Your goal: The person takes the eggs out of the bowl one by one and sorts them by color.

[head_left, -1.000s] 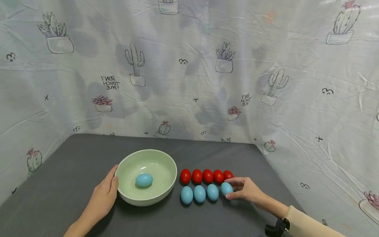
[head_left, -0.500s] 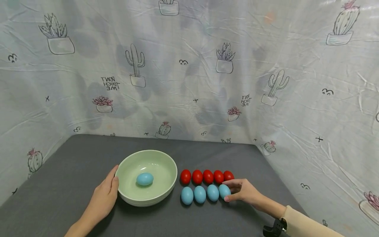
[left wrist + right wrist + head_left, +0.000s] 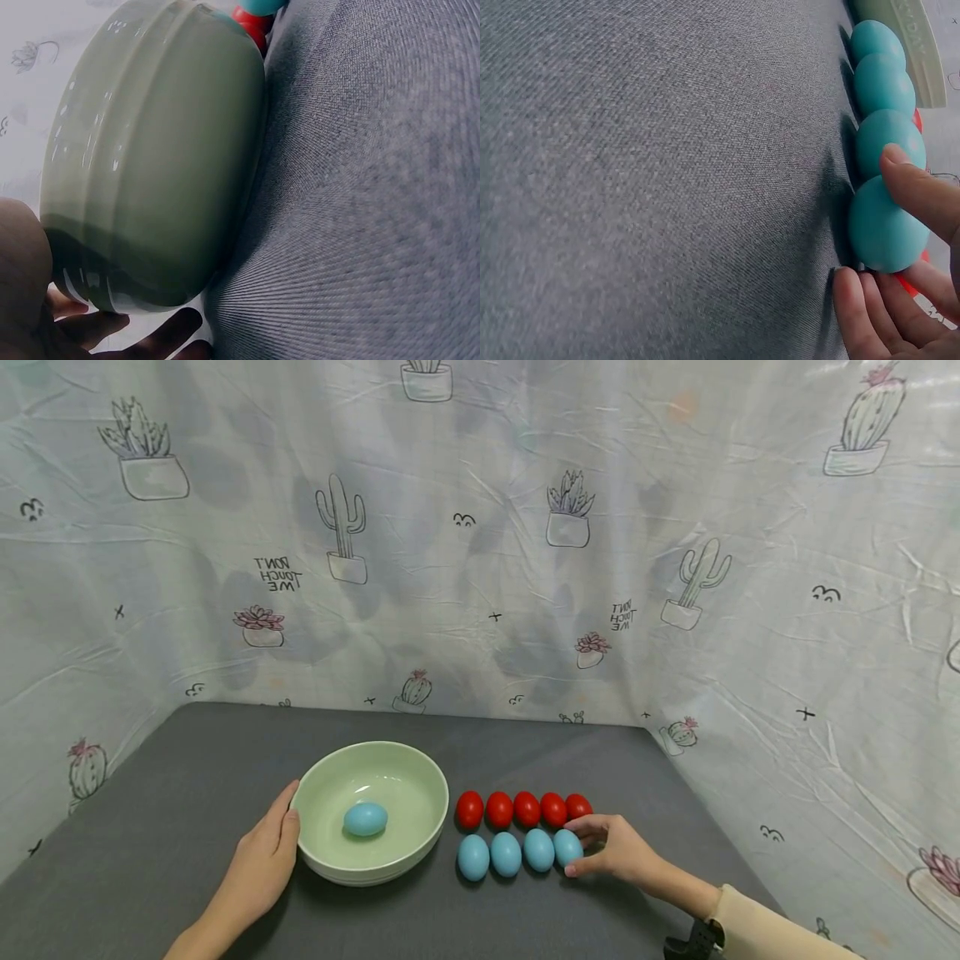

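Note:
My left hand point(image 3: 262, 856) rests against the outer left side of a pale green bowl point(image 3: 326, 852), with fairly straight fingers. A single blue egg point(image 3: 365, 819) lies on its side in the bowl. Blue eggs stand in a row right of the bowl. My right hand point(image 3: 618, 854) holds the rightmost blue egg point(image 3: 567, 848) between thumb and fingers. It sits beside its neighbouring blue egg point(image 3: 539, 850). In the right wrist view, the thumb point(image 3: 919, 187) lies over the held egg and the fingertips are below it.
A row of several red eggs point(image 3: 527, 809) stands just behind the blue ones. Everything rests on a dark grey cloth-covered table point(image 3: 420, 922). A pale curtain point(image 3: 480, 568) printed with cactus drawings surrounds the back and sides. A dark wristband point(image 3: 696, 939) is on the right wrist.
My right hand has slid the rightmost blue egg slightly left, closing the gap to the row. The left hand and the bowl have stayed in place.

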`<state>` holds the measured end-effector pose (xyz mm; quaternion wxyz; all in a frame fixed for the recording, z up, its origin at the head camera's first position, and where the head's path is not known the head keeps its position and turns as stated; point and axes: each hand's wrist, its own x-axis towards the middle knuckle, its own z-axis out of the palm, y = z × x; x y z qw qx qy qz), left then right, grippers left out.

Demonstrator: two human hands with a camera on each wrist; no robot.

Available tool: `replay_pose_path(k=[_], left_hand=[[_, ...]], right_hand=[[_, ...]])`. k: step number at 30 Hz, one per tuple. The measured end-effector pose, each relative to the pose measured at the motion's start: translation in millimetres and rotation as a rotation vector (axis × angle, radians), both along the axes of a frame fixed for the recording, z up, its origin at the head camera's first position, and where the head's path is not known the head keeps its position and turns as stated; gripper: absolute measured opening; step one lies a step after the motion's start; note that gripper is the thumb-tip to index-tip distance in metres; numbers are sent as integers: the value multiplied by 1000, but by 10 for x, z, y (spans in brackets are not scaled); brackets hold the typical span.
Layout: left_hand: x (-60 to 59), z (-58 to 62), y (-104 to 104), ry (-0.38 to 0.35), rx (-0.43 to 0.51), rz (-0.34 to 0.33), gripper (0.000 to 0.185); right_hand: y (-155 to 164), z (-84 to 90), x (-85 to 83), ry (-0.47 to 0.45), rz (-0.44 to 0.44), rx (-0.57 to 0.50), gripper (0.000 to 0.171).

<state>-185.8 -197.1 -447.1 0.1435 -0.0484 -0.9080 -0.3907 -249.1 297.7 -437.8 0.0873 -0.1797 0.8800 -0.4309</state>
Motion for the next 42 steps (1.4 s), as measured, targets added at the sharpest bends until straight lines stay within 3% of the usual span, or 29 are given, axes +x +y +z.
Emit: replay_pose_path(k=[6,16,21,27,33,42], left_hand=[[1,-4,-5,0,2,-2,56],[-7,2,-24,17,3,0,55],[-24,34,-8,6,6,-11,56],[-35,57,16,5,1,-10,56],[-17,43,6,13,4,0,56],[-10,15,0,37,2,2,54]], right_hand=[[19,146,53,24,-12,-5,56],[-366,623,-28,266,57,-91,39],[-772,703,-87,265,225,-175,35],[-1373,824,-188,149,427,-262,38],[-2011,702,-291,50,538,-281,39],[-2459,442,-561,84,622,-169,42]])
